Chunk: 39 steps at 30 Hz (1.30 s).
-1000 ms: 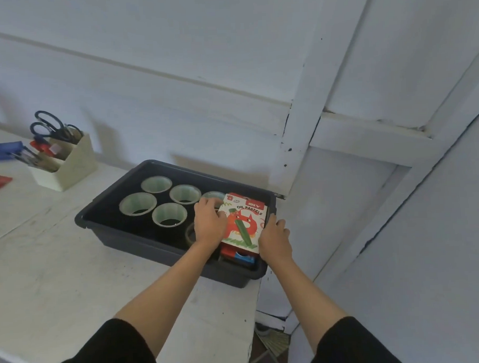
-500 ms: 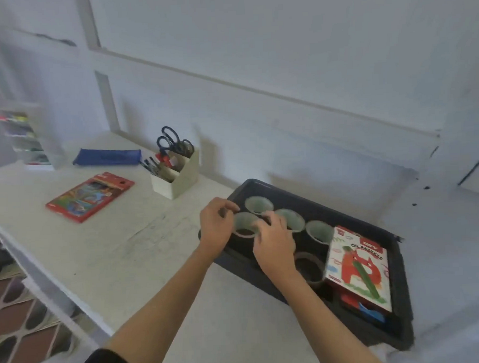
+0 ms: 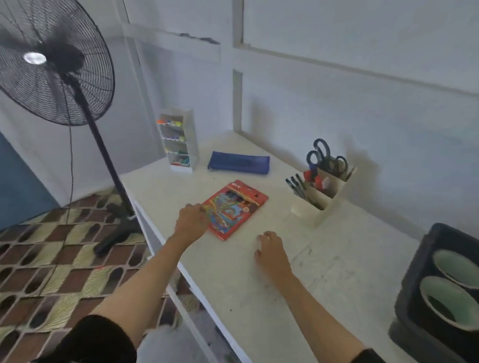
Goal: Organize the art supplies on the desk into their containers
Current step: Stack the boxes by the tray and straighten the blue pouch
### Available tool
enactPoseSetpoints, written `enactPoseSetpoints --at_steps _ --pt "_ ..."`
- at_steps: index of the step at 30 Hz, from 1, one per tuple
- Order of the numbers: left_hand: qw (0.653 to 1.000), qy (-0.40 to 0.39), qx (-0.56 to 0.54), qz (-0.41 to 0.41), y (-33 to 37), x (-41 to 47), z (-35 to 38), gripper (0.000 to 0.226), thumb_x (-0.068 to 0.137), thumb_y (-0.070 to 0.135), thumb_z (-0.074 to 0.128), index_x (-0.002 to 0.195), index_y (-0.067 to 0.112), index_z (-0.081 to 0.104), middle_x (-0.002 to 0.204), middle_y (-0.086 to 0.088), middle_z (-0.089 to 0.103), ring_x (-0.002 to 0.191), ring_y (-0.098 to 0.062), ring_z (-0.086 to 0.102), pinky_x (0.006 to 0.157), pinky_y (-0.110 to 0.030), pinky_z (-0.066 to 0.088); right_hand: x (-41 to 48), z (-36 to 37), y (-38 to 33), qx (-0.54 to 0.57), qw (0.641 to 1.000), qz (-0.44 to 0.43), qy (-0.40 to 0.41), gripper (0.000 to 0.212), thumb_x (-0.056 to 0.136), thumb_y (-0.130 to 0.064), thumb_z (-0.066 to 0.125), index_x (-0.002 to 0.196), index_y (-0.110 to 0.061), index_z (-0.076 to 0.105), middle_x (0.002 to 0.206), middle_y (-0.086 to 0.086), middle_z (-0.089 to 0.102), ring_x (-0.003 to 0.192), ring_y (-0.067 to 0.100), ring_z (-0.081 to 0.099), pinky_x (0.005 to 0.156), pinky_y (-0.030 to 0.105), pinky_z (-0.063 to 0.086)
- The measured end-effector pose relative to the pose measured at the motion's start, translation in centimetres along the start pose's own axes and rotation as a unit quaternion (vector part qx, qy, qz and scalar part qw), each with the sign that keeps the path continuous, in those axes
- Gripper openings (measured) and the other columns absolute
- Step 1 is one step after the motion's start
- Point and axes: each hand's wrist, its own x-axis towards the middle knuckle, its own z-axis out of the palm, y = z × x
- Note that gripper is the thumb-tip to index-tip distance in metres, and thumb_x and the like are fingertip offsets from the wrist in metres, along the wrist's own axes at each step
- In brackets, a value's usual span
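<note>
The pencil box (image 3: pixel 235 209) lies flat on the worktop (image 3: pixel 237 277), mid-left, with the organizer (image 3: pixel 320 202) to its right and the tray (image 3: pixel 414 291) well apart at the near right. The left hand (image 3: pixel 192 219) is at the box's left edge with fingers bent onto it, but blur hides whether they pinch; the right hand (image 3: pixel 271 252) hangs just near of the box, fingers loose, holding nothing. A good lift probably means a thumb under that edge and the box kept level.
</note>
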Motion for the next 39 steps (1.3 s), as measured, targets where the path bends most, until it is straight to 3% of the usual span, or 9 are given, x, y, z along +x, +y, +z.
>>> enactPoseSetpoints --at_steps 3,6,11,14,19,24,27,35,39 --pt "0.999 -0.038 0.002 0.011 -1.4 1.7 0.1 0.051 0.090 0.027 0.057 0.136 0.011 0.043 0.138 -0.014 0.040 0.127 -0.031 0.038 0.105 -0.041 0.036 2.1 1.5 -1.3 0.010 0.999 0.018 0.037 0.048 0.088 -0.020 0.044 0.125 0.010 0.050 0.135 0.029 0.043 0.131 0.039 0.038 0.106 0.042 0.033" --pt "0.998 -0.056 0.020 -0.018 -2.2 2.8 0.9 0.069 0.093 0.039 0.053 0.148 0.014 0.022 0.153 -0.009 0.023 0.139 -0.027 0.023 0.112 -0.044 0.025 4.3 2.5 -2.6 -0.004 0.998 0.053 0.021 0.065 0.084 -0.035 0.026 0.134 0.003 0.042 0.145 0.022 0.034 0.138 0.032 0.027 0.111 0.041 0.025" --pt "0.999 0.005 0.041 -0.011 -2.5 2.0 3.0 0.062 0.097 0.043 0.040 0.149 0.015 0.020 0.157 -0.001 0.017 0.144 -0.018 0.011 0.116 -0.038 0.011 5.8 4.8 -3.1 -0.062 0.989 0.081 0.108 0.057 0.096 -0.040 0.034 0.139 -0.002 0.039 0.144 0.015 0.040 0.137 0.030 0.033 0.109 0.051 0.026" --pt "0.999 0.042 0.011 0.003 -3.2 0.2 3.9 0.066 0.094 0.050 0.045 0.146 0.014 0.026 0.153 0.000 0.026 0.142 -0.017 0.019 0.116 -0.034 0.014 5.5 5.2 -2.6 -0.043 0.989 0.074 0.124 0.073 0.088 -0.051 0.015 0.139 -0.005 0.040 0.145 0.010 0.041 0.137 0.026 0.032 0.111 0.048 0.023" --pt "0.992 0.024 -0.125 0.000 -4.0 -0.4 3.1 0.064 0.073 0.046 0.074 0.123 0.019 0.046 0.125 0.001 0.050 0.120 -0.019 0.047 0.105 -0.038 0.035 5.4 4.3 -2.4 0.071 0.984 0.075 0.145 0.084 0.074 -0.067 0.027 0.129 -0.008 0.051 0.135 0.006 0.050 0.128 0.022 0.041 0.109 0.038 0.023" --pt "0.902 -0.059 -0.424 -0.055 -2.8 -2.8 1.5 0.049 0.078 0.007 0.075 0.109 0.017 0.040 0.106 -0.006 0.063 0.094 -0.020 0.065 0.069 -0.027 0.057 4.5 3.6 -2.3 0.281 0.948 0.078 0.127 0.045 0.083 -0.036 0.067 0.121 -0.016 0.055 0.110 -0.001 0.066 0.103 0.016 0.060 0.092 0.036 0.049" --pt "0.874 -0.062 -0.479 -0.058 -2.4 -4.7 1.3 0.047 0.078 0.003 0.074 0.111 0.017 0.044 0.109 -0.011 0.066 0.093 -0.019 0.067 0.072 -0.031 0.057 3.3 2.0 -2.1 0.437 0.888 0.100 0.105 0.045 0.083 -0.010 0.069 0.126 -0.013 0.053 0.104 0.007 0.069 0.088 0.010 0.069 0.065 0.026 0.057" --pt "0.820 -0.113 -0.560 0.018 4.9 -9.3 0.1 0.046 0.075 0.007 0.072 0.111 0.019 0.046 0.107 -0.007 0.068 0.096 -0.021 0.068 0.074 -0.029 0.056 -2.3 -6.2 -1.2 0.524 0.828 0.094 0.178 0.043 0.085 -0.012 0.066 0.126 -0.017 0.055 0.096 0.003 0.071 0.087 0.017 0.071 0.069 0.035 0.059" --pt "0.820 -0.183 -0.539 0.063 11.8 -12.9 0.8 0.040 0.078 0.017 0.068 0.112 0.019 0.048 0.104 0.001 0.069 0.095 -0.017 0.069 0.074 -0.027 0.056 -7.3 -11.4 1.9 0.498 0.824 0.100 0.253 0.036 0.090 -0.010 0.060 0.124 -0.021 0.054 0.096 -0.001 0.069 0.085 0.012 0.070 0.062 0.024 0.057"
